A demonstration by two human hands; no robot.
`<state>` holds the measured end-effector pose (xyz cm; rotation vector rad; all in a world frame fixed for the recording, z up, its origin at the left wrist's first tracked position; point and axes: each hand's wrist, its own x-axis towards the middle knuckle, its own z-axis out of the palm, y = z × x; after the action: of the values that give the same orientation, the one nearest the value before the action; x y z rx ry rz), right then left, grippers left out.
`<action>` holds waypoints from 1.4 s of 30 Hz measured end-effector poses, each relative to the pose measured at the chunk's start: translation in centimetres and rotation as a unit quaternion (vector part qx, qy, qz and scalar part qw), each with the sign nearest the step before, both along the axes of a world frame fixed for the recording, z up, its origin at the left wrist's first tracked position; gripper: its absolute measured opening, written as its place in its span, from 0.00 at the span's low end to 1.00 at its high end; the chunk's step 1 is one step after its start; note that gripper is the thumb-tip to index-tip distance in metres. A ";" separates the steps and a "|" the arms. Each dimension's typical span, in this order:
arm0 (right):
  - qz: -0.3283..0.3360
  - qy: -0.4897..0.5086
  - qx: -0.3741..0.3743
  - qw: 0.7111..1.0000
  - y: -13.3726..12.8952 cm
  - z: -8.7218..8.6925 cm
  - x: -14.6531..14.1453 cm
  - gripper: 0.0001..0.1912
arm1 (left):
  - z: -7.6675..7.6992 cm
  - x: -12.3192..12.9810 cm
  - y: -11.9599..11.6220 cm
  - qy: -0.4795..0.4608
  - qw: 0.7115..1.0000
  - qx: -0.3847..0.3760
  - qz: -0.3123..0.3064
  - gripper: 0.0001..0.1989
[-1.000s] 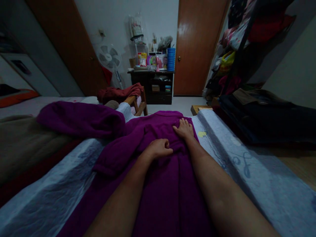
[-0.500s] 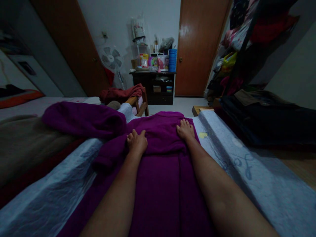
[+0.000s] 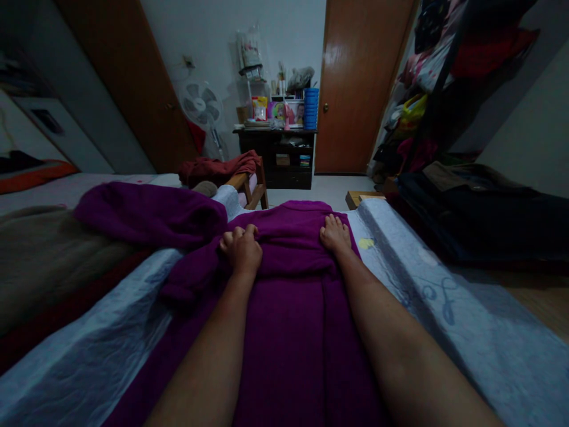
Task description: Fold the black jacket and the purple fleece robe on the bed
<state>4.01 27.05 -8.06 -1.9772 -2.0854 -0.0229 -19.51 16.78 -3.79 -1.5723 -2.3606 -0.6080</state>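
Observation:
A long purple coat [image 3: 284, 344] lies spread over the bed in front of me, its upper end partly folded. One bulky purple sleeve [image 3: 151, 210] stretches out to the left. My left hand [image 3: 242, 246] is closed with curled fingers on the coat's cloth, near where that sleeve joins; its fingertips are partly hidden. My right hand [image 3: 336, 233] rests palm down at the coat's upper right edge, fingers loosely apart and pressing on the cloth.
Beneath the coat is a pale blue patterned bedcover [image 3: 427, 284]. Folded dark clothes [image 3: 484, 213] are stacked at right, and a brown blanket [image 3: 48, 261] lies at left. Beyond the bed stand a wooden chair [image 3: 255, 193] with reddish cloth, a fan [image 3: 202, 104] and a dark cabinet [image 3: 249, 157].
My left hand has shifted slightly left and up and its fingers have curled in, bunching the cloth. My right hand stays almost in place.

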 end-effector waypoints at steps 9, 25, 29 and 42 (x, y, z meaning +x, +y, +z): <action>0.014 -0.003 -0.005 1.000 -0.1 0.6 0.0 0.27 | 0.3 1.9 -0.7 0.056 0.996 -0.022 -0.067 0.16; 0.074 -0.024 0.065 0.995 -1.2 1.9 0.0 0.19 | -1.1 6.7 -1.2 -0.043 0.919 -0.145 -0.363 0.24; 0.070 -0.039 0.046 0.996 -1.1 1.8 -0.2 0.20 | -0.1 7.8 -1.6 -0.095 0.866 -0.108 -0.480 0.18; 0.074 -0.026 0.050 0.996 -0.8 1.5 -0.2 0.19 | -0.1 9.8 -2.5 0.035 0.902 -0.119 -0.414 0.13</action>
<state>3.83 26.26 -6.53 -1.7788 -2.2115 -0.1479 -9.73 14.30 -3.93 -2.6658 -1.6675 -0.3892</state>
